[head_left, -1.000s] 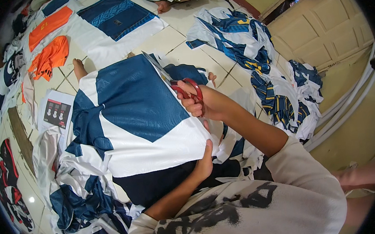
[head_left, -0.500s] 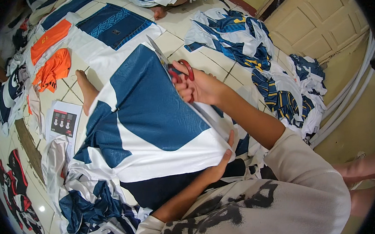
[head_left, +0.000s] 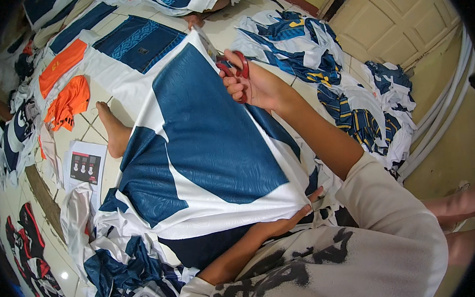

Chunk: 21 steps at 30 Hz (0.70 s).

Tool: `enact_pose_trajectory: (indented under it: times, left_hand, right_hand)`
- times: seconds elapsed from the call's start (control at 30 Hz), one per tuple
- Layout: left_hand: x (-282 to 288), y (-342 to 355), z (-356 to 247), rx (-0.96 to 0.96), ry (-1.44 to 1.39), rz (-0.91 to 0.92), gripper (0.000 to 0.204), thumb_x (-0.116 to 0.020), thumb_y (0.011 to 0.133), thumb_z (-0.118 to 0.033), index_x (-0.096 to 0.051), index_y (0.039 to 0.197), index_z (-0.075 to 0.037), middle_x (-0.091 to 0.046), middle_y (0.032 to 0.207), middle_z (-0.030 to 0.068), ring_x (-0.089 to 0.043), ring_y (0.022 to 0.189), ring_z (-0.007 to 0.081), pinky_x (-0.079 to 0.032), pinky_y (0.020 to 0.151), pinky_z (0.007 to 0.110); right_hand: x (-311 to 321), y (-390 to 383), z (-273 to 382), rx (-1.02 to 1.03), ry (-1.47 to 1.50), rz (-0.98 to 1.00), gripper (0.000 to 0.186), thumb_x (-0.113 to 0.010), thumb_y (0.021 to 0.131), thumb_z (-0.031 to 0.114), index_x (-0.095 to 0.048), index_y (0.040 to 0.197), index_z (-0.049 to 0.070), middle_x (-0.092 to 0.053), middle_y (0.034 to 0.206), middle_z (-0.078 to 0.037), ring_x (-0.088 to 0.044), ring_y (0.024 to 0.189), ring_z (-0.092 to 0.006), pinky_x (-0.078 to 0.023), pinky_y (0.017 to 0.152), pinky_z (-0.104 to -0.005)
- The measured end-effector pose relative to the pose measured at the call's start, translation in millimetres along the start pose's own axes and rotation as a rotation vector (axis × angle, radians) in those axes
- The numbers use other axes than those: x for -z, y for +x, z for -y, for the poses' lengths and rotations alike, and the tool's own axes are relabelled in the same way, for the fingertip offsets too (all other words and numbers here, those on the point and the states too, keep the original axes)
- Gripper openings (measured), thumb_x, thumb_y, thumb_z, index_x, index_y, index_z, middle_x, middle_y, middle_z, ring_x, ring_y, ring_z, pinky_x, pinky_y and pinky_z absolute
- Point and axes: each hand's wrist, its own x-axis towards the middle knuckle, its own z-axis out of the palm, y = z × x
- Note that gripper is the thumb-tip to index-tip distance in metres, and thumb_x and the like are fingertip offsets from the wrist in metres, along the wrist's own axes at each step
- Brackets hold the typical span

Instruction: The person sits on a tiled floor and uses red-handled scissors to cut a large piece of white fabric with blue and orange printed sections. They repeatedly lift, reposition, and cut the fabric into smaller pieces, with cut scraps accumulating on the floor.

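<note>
A blue cloth panel with white borders (head_left: 214,133) lies stretched across my lap. My right hand (head_left: 258,88) is closed around the red handles of a pair of scissors (head_left: 243,64) at the panel's far right edge. White fabric covers most of the blades. At the near right corner, my left hand (head_left: 288,221) pinches the cloth's white border, with its fingers partly under the fabric. Between the two hands, the right edge runs taut. Another blue piece (head_left: 275,126) shows beneath that edge.
Blue and white cloth heaps (head_left: 124,269) lie at the near left. Orange pieces (head_left: 68,100) and a printed sheet (head_left: 85,167) are farther left on the tiles. Striped garments (head_left: 352,114) are piled at right, near white pipes (head_left: 436,121). A bare foot (head_left: 114,130) rests beyond the cloth.
My right hand and the scissors have moved slightly farther away, and the blades are now mostly behind fabric. The cloth's far corner has risen; my left hand has shifted right.
</note>
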Motion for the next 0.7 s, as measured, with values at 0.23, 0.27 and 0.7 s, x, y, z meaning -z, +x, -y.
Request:
enact_pose_trajectory:
  times: [0.23, 0.27, 0.7]
  left_hand:
    - [2.0, -3.4, 8.5, 0.043, 0.019, -0.256, 0.049, -0.029, 0.104, -0.034, -0.022, 0.152, -0.027, -0.033, 0.151, 0.0138, -0.042, 0.131, 0.0327, -0.032, 0.108, 0.037]
    - [3.8, -4.8, 8.8, 0.053, -0.065, -0.351, 0.048, -0.029, 0.105, -0.034, -0.024, 0.152, -0.027, -0.034, 0.149, 0.0137, -0.043, 0.13, 0.0322, -0.034, 0.107, 0.037]
    - [35.0, -53.2, -24.4, 0.04, -0.118, -0.567, 0.042, -0.056, 0.096, -0.033, -0.053, 0.12, 0.001, -0.055, 0.115, 0.0252, -0.054, 0.11, 0.0371, -0.039, 0.097, 0.043]
  right_hand:
    - [13.5, -7.4, -12.3, 0.192, -0.518, 0.106, 0.034, -0.058, 0.096, 0.039, -0.055, 0.085, 0.007, -0.052, 0.065, 0.002, -0.049, 0.05, -0.0065, -0.042, 0.05, -0.021]
    - [14.8, -18.7, -24.2, 0.15, -0.609, 0.168, 0.03, -0.059, 0.096, 0.035, -0.056, 0.087, 0.006, -0.052, 0.065, 0.002, -0.05, 0.051, -0.0068, -0.042, 0.05, -0.0215]
    - [10.3, -106.6, -53.3, -0.022, -1.352, 0.589, 0.027, -0.072, 0.07, 0.011, -0.059, 0.091, 0.002, -0.058, 0.067, -0.014, -0.059, 0.059, -0.0249, -0.043, 0.057, -0.0345]
